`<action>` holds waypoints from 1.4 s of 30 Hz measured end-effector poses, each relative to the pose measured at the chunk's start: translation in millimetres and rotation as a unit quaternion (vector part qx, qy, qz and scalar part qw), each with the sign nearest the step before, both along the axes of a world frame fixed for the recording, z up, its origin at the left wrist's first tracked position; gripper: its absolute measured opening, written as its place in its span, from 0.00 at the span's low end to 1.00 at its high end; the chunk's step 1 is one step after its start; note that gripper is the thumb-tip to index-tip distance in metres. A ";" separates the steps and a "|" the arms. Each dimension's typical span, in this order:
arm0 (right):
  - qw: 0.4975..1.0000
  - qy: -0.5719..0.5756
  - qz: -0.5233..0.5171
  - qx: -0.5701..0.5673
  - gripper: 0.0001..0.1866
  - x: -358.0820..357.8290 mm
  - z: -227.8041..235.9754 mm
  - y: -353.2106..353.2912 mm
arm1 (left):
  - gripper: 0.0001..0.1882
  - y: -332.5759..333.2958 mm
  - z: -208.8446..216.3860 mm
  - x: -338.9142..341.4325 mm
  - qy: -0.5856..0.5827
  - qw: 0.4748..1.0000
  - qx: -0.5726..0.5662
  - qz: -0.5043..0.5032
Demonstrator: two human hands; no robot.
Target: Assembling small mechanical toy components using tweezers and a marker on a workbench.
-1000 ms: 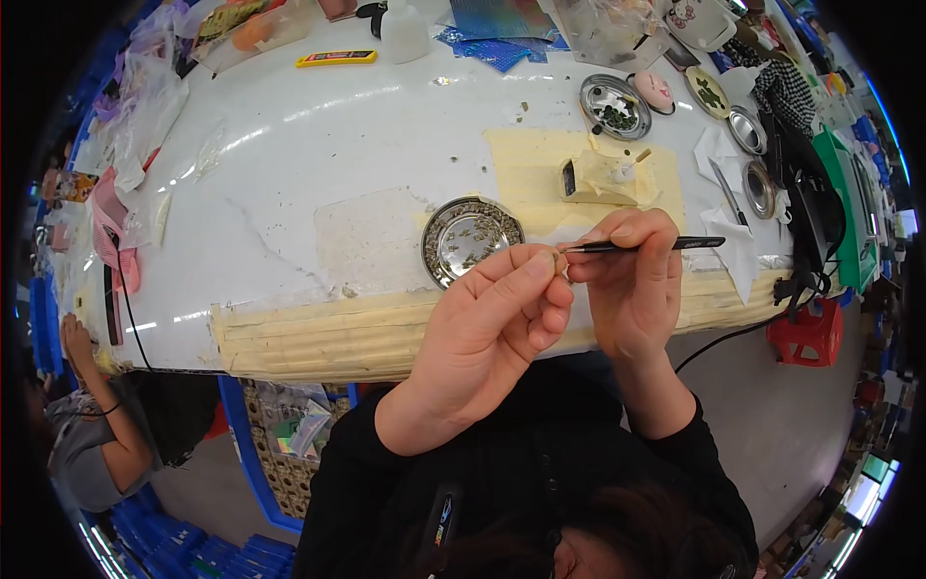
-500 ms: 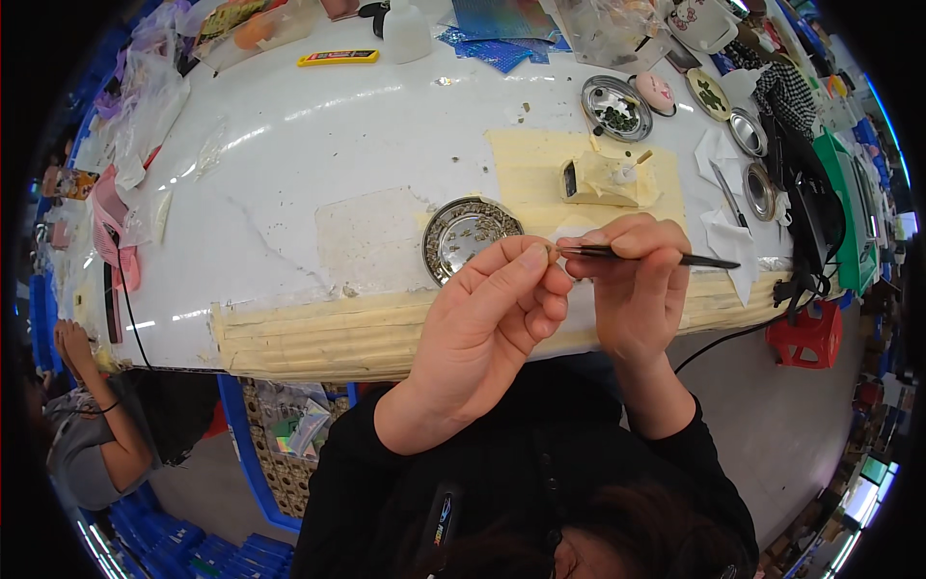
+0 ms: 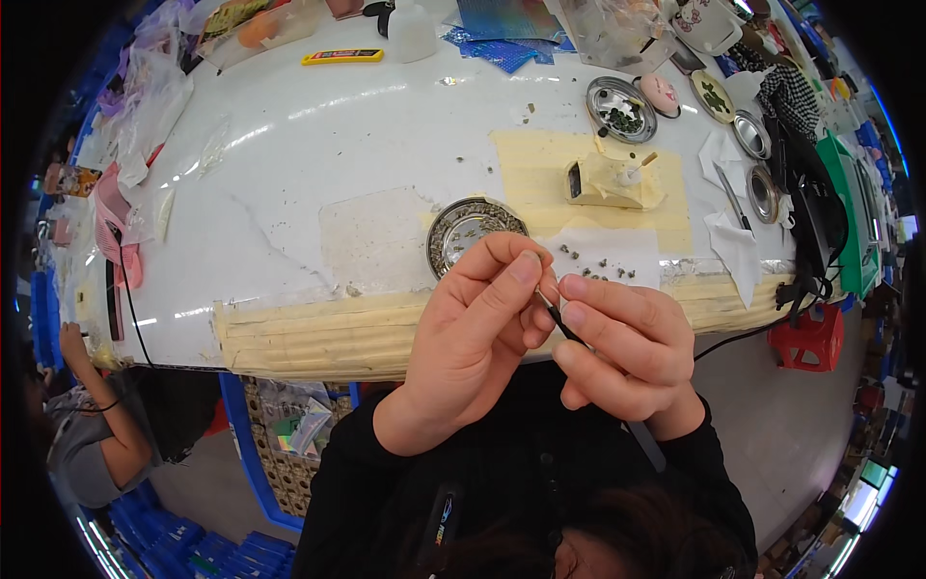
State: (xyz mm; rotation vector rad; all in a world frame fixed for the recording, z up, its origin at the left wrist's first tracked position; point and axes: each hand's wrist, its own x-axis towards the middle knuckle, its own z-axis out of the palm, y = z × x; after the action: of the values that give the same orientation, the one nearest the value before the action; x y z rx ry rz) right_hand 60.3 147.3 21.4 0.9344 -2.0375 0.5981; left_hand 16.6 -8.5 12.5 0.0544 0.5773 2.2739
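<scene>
My left hand (image 3: 473, 333) is closed, thumb against index finger, in front of a round metal dish (image 3: 431, 241) of small greyish-brown pieces. Whatever sits in that pinch is too small to make out. My right hand (image 3: 632, 343) grips black tweezers (image 3: 564, 323); their thin tip points up to the left fingertips, and their broad rear end slants down past my wrist. Just beyond the right fingers, several small dark pieces (image 3: 604, 262) lie scattered on white paper (image 3: 632, 243).
A yellow-taped block (image 3: 608, 185) stands beyond the paper. Farther right are a metal dish of dark green bits (image 3: 634, 96), a pink rounded case (image 3: 660, 94) and a pen-like tool (image 3: 733, 198). A yellow cutter (image 3: 342, 57) lies far left. Another person's arm (image 3: 106, 405) is at left.
My right hand has turned and lowered, swinging the tweezers from nearly level to steeply slanted, rear end toward me. The small pieces on the paper have come into sight. My left hand keeps its pinch.
</scene>
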 end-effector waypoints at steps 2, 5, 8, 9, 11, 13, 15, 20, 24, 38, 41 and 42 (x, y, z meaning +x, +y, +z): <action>1.000 -0.003 -0.006 0.020 0.17 1.7 0.6 0.1 | 0.06 -0.2 0.4 0.4 0.006 1.000 -0.001 0.001; 1.000 -0.005 -0.004 0.018 0.17 2.7 0.6 -0.1 | 0.06 -0.5 0.4 1.2 0.018 1.000 -0.003 0.005; 1.000 -0.007 0.016 -0.013 0.18 2.4 -2.1 1.0 | 0.06 -0.5 -0.5 2.0 0.027 1.000 -0.005 0.012; 0.999 -0.006 0.029 -0.032 0.18 1.0 -5.3 1.8 | 0.06 -0.5 -0.8 2.2 0.030 0.999 -0.006 0.014; 0.996 -0.022 0.050 -0.071 0.19 1.1 -7.6 2.5 | 0.06 0.8 1.7 2.5 0.043 0.998 -0.022 0.031; 0.990 -0.054 0.065 -0.110 0.20 3.5 -8.2 1.8 | 0.06 1.4 2.4 2.7 0.049 0.998 -0.030 0.040; 0.987 -0.049 0.054 -0.145 0.18 4.0 -8.4 -3.1 | 0.06 1.7 1.5 2.7 0.048 0.998 -0.028 0.040; 0.989 -0.025 0.030 -0.139 0.17 3.1 -9.4 -7.1 | 0.05 1.2 0.6 1.9 0.045 0.998 -0.019 0.035; 0.993 -0.024 0.023 -0.116 0.16 2.3 -6.4 -8.4 | 0.05 -0.5 2.5 0.9 0.035 0.999 -0.021 0.034; 0.998 -0.017 -0.004 -0.068 0.13 1.1 -3.0 -7.5 | 0.05 0.4 1.1 1.5 0.040 0.998 -0.029 0.042; 0.998 -0.023 -0.009 -0.066 0.13 2.4 -2.2 -7.6 | 0.05 0.3 0.7 1.8 0.038 0.998 -0.034 0.043; 0.997 -0.024 -0.009 -0.067 0.13 2.5 -2.4 -7.5 | 0.05 0.2 0.4 1.8 0.038 0.998 -0.035 0.044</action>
State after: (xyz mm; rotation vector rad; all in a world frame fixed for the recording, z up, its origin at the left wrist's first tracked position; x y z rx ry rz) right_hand 62.8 139.8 19.0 0.8307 -2.0185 0.7436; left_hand 18.5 -8.3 12.9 0.0837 0.7127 2.3418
